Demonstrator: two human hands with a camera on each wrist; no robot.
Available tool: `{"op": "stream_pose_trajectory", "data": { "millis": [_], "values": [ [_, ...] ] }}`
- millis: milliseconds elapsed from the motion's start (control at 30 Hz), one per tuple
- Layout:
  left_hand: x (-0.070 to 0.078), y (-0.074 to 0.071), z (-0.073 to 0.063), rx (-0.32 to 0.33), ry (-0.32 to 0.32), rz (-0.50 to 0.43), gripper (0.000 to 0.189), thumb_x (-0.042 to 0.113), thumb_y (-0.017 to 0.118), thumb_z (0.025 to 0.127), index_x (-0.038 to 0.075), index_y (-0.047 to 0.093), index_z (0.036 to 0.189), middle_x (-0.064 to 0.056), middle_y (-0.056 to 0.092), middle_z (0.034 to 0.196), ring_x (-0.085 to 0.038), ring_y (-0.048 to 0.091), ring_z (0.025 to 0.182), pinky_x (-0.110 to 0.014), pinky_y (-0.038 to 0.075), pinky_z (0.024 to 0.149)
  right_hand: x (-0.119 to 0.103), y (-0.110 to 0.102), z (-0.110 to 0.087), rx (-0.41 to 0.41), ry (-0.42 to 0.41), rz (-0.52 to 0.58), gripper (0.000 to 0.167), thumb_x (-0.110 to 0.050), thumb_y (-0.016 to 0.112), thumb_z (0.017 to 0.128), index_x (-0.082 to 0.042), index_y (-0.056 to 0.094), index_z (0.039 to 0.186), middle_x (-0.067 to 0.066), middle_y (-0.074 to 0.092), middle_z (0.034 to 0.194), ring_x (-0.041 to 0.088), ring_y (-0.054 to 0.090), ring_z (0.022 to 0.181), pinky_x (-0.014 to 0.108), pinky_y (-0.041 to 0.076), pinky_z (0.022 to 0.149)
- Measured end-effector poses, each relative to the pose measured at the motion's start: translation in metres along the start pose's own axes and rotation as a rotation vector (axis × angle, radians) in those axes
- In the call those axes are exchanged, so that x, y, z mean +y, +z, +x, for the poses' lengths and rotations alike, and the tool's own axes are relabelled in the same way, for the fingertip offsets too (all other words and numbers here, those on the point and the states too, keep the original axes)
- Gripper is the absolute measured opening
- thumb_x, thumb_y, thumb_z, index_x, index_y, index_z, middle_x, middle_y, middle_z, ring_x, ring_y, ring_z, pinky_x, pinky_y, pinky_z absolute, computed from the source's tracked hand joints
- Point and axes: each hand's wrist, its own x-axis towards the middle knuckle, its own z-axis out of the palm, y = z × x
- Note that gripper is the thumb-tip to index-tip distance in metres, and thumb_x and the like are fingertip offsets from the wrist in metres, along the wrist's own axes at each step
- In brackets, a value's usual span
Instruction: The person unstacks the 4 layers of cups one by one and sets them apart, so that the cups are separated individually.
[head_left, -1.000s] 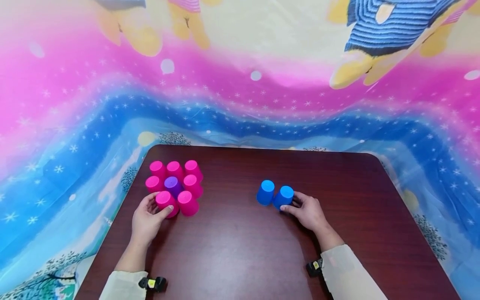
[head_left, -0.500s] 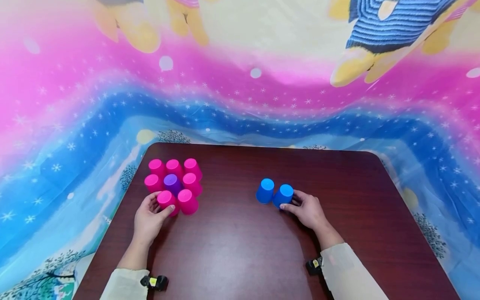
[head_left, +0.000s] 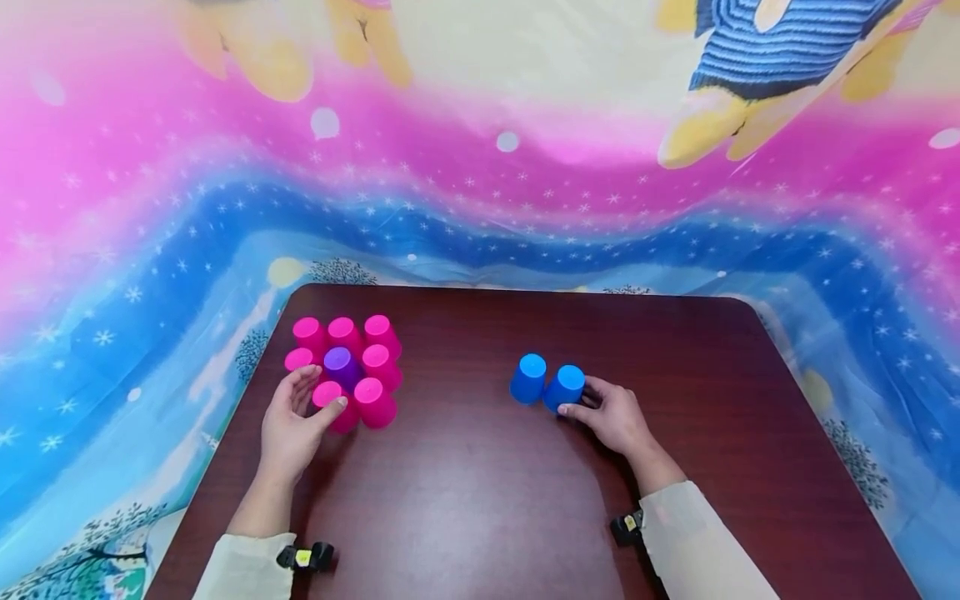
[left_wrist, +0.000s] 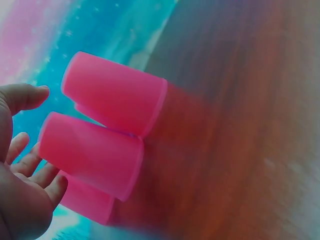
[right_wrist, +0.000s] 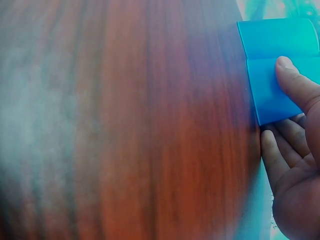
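Note:
Several pink cups stand upside down in a block at the left of the table, with a purple cup (head_left: pixel 342 368) among them. My left hand (head_left: pixel 288 425) is spread around the near-left pink cup (left_wrist: pixel 92 155); in the left wrist view the thumb stands off it and the fingers are loose beside it. Farther right, two blue cups stand upside down side by side. My right hand (head_left: pixel 617 419) grips the right blue cup (head_left: pixel 564 390), thumb on its near side and fingers behind. The left blue cup (head_left: pixel 528 379) touches or nearly touches it.
The dark brown table (head_left: pixel 465 483) has rounded far corners. A printed cloth (head_left: pixel 480 183) with pink and blue bands hangs behind and around it. Another pink cup (head_left: pixel 375 403) stands just right of my left hand.
My left hand has loosened from the near-left pink cup, its fingers spreading away to the left. That cup moved slightly right beforehand. My right hand keeps its hold on the blue cup.

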Motion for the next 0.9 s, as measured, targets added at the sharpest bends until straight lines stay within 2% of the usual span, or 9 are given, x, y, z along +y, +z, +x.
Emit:
{"op": "stream_pose_trajectory", "data": {
  "millis": [133,267,367,500,600,767,900],
  "values": [
    [0.017,0.003,0.000,0.034,0.052,-0.018,0.076,0.021,0.087,0.085,0.015,0.048,0.150,-0.006,0.054,0.146,-0.028,0.047,0.141,-0.049,0.037,0.119,0.000,0.000,-0.001,-0.002,0.010,0.003,0.078,-0.049,0.082,0.086,-0.009,0.057,0.147,0.017,0.066,0.137,0.038,0.066,0.122,0.054,0.055,0.097],
    [0.030,0.013,0.000,0.061,0.139,-0.070,0.068,0.015,0.086,0.085,0.015,0.054,0.145,-0.003,0.056,0.142,-0.026,0.048,0.141,-0.049,0.039,0.118,0.002,0.000,-0.002,0.002,0.011,0.002,0.078,-0.049,0.082,0.086,-0.008,0.057,0.147,0.017,0.066,0.136,0.038,0.066,0.121,0.054,0.056,0.097],
    [0.037,0.025,0.001,0.050,0.222,-0.125,0.063,0.009,0.086,0.085,0.014,0.058,0.142,-0.001,0.059,0.140,-0.022,0.051,0.140,-0.047,0.043,0.114,0.002,0.001,-0.002,0.005,0.011,0.000,0.078,-0.050,0.082,0.086,-0.009,0.057,0.148,0.017,0.066,0.137,0.038,0.066,0.122,0.054,0.056,0.097],
    [0.046,0.042,0.002,-0.009,0.295,-0.193,0.061,0.004,0.086,0.084,0.011,0.061,0.138,-0.002,0.061,0.141,-0.021,0.054,0.138,-0.038,0.047,0.111,0.003,0.001,-0.001,-0.001,0.017,-0.001,0.079,-0.051,0.082,0.086,-0.009,0.056,0.148,0.016,0.066,0.138,0.038,0.066,0.122,0.054,0.055,0.098],
    [0.054,0.054,0.004,-0.055,0.300,-0.202,0.063,0.004,0.086,0.083,0.012,0.060,0.140,-0.002,0.060,0.144,-0.021,0.053,0.139,-0.037,0.048,0.110,0.002,0.001,0.000,-0.005,0.017,0.002,0.079,-0.051,0.082,0.086,-0.010,0.056,0.148,0.016,0.066,0.138,0.038,0.066,0.123,0.054,0.055,0.098],
    [0.064,0.074,0.007,-0.111,0.320,-0.210,0.064,0.004,0.086,0.084,0.011,0.059,0.141,-0.001,0.059,0.144,-0.019,0.050,0.140,-0.044,0.043,0.115,-0.001,-0.001,0.003,0.006,0.010,-0.004,0.079,-0.051,0.082,0.085,-0.010,0.056,0.148,0.016,0.066,0.137,0.038,0.066,0.122,0.054,0.055,0.099],
    [0.068,0.093,0.006,-0.174,0.316,-0.227,0.062,-0.002,0.084,0.083,0.003,0.058,0.140,-0.012,0.059,0.145,-0.025,0.049,0.141,-0.044,0.034,0.121,0.000,-0.001,0.001,-0.002,0.021,-0.014,0.081,-0.051,0.083,0.085,-0.009,0.056,0.149,0.017,0.066,0.137,0.038,0.066,0.122,0.054,0.054,0.099]
  ]
}}
